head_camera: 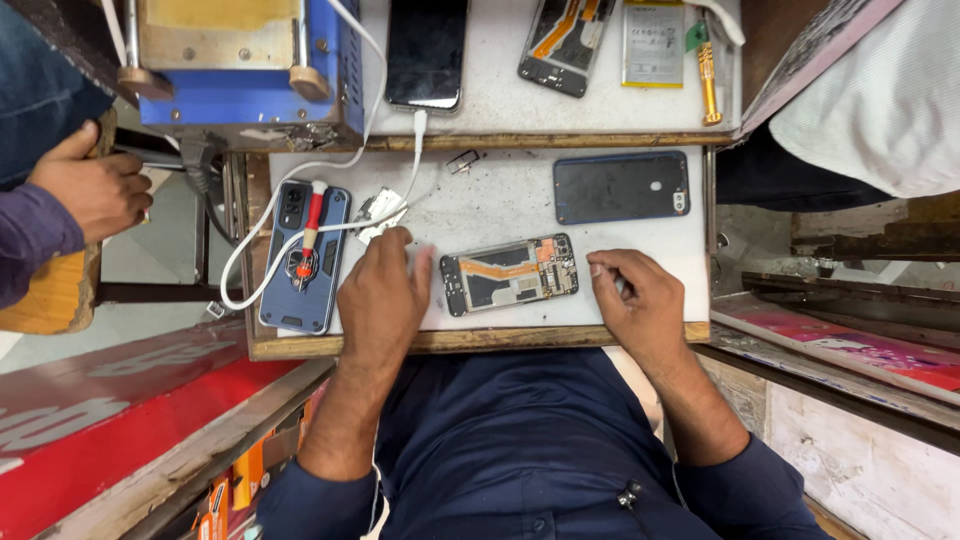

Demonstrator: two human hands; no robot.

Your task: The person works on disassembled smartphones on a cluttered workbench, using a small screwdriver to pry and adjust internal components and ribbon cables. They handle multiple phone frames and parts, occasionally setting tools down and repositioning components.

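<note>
Here, my left hand (380, 290) is curling its fingers (400, 245) down onto the white bench (500, 195), gripping nothing I can see. My right hand (640, 300) is pinching something small; I cannot tell what. The opened phone frame (510, 273) is lying between them. Two frames and two back covers are showing; a white rectangular battery (652, 42) is lying on the upper shelf.

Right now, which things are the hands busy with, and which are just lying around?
In use:
- opened phone, between the two hands
- left hand, beside it, fingers pinched together
- right hand, pinching something too small to tell

Lying about:
- blue back cover
- phone in blue case, red screwdriver on it
- white cable
- battery
- black phone
</note>
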